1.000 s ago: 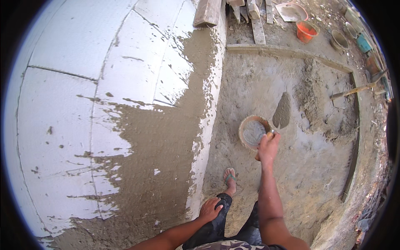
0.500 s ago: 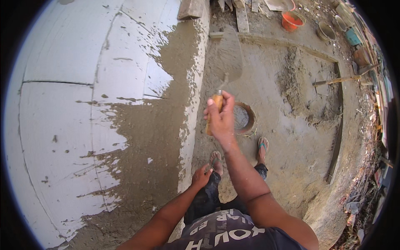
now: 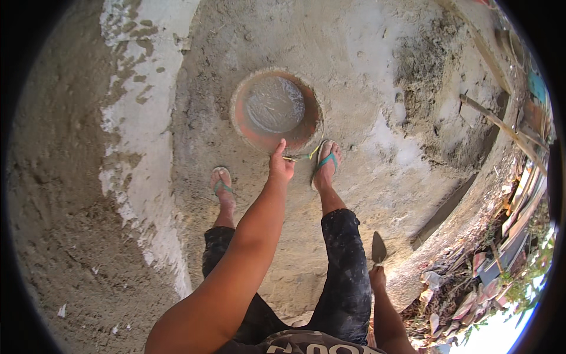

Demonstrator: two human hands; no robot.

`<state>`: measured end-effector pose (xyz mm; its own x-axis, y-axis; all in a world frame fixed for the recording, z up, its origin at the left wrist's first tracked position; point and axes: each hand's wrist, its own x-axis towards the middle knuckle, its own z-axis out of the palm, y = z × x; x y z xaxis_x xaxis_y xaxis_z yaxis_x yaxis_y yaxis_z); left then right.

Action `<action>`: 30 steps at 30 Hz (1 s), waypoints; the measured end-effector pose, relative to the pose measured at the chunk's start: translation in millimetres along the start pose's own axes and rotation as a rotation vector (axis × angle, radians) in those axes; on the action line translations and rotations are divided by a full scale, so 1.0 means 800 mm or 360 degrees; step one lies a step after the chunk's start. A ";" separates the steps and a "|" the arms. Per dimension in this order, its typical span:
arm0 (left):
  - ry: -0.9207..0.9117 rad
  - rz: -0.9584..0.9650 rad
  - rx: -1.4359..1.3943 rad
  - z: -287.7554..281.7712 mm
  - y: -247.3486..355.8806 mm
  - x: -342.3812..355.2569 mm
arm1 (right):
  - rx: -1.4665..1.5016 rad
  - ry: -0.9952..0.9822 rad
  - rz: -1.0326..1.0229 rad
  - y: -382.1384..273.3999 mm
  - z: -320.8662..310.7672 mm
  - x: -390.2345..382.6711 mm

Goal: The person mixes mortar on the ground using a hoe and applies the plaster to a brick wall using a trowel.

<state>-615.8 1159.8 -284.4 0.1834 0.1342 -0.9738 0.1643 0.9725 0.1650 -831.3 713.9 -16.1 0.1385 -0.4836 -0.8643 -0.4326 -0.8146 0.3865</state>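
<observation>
Ground [image 3: 365,118]: grey cement-dusted floor filling the middle and right of the frame, with a darker heap of mortar [image 3: 421,65] at upper right.

Wall [image 3: 65,194]: rough plastered surface down the left side, grey coat over a paler band running from the top edge to lower centre.

Debris strip [image 3: 501,248]: boards, scraps and greenery along the right rim, beyond a curved concrete edge.

Legs: dark paint-flecked trousers [image 3: 345,271] at lower centre; feet in green-strapped sandals, one left of centre [image 3: 221,186], one just right of centre [image 3: 325,162].

Pan [image 3: 276,111]: round orange mortar pan, upper centre, holding grey wet mix, standing on the ground just ahead of the feet.

Left hand [image 3: 280,165]: centre of frame, arm stretched forward, fingers reaching down to the pan's near rim and touching it; whether they close on the rim cannot be told. A thin yellow-green object [image 3: 300,157] lies on the ground just beside the hand.

Right hand [image 3: 377,277]: lower right, closed round the handle of a pointed trowel [image 3: 378,249], blade tip up, beside the right knee, well apart from the pan.
</observation>
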 end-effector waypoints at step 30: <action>-0.0101 0.0526 0.1076 -0.036 0.200 -0.928 | -0.0563 0.1455 -0.2907 -0.185 -0.511 -0.568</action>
<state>-753.8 1221.6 460.6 0.3784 0.3677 -0.8495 0.6464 0.5519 0.5269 -466.3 923.4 450.9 0.4675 0.8794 0.0899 0.8212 -0.3945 -0.4123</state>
